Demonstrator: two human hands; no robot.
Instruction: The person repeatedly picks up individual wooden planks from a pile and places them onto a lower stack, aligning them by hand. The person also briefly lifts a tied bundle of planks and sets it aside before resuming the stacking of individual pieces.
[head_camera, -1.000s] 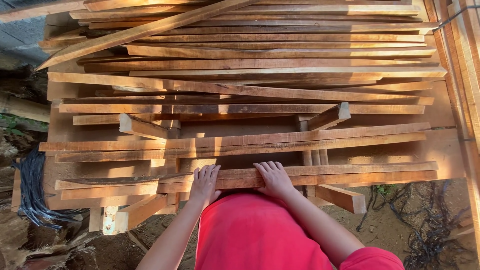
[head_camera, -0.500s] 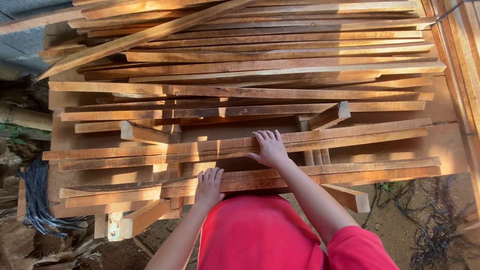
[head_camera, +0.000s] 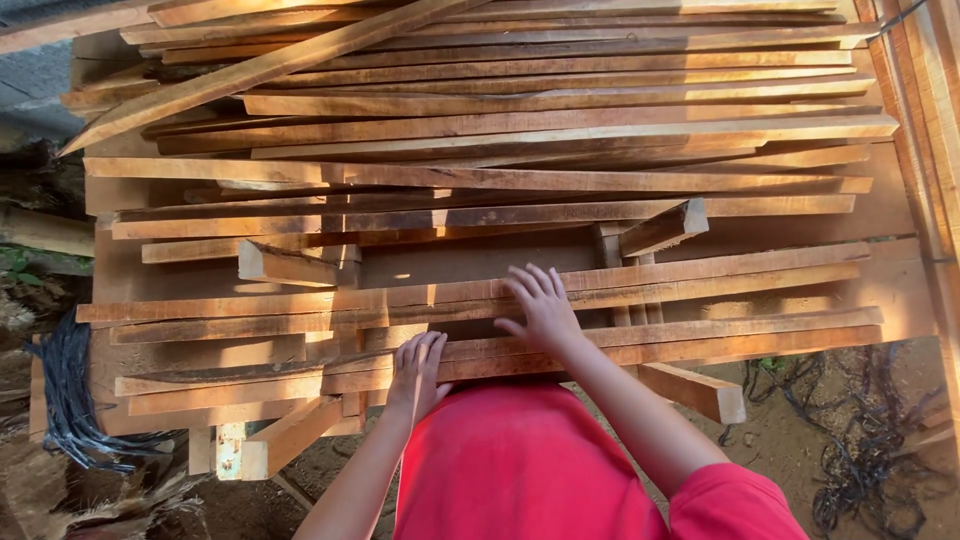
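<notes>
Wooden slats (head_camera: 480, 180) lie stacked crosswise over a rough frame, filling the view. Left hand (head_camera: 418, 372) rests flat, fingers extended, on the nearest slat (head_camera: 700, 340) at the stack's front edge, gripping nothing. Right hand (head_camera: 543, 308) lies open, fingers spread, on the next slat (head_camera: 700, 282) just beyond, likewise holding nothing.

Open pocket in the slat stack (head_camera: 480, 190) just beyond the right hand (head_camera: 545, 310), walled left by a short block (head_camera: 285, 265) and right by an angled offcut (head_camera: 662, 228); long slats crowd everywhere else, left hand (head_camera: 418, 370) flat on the nearest slat (head_camera: 700, 340).
</notes>
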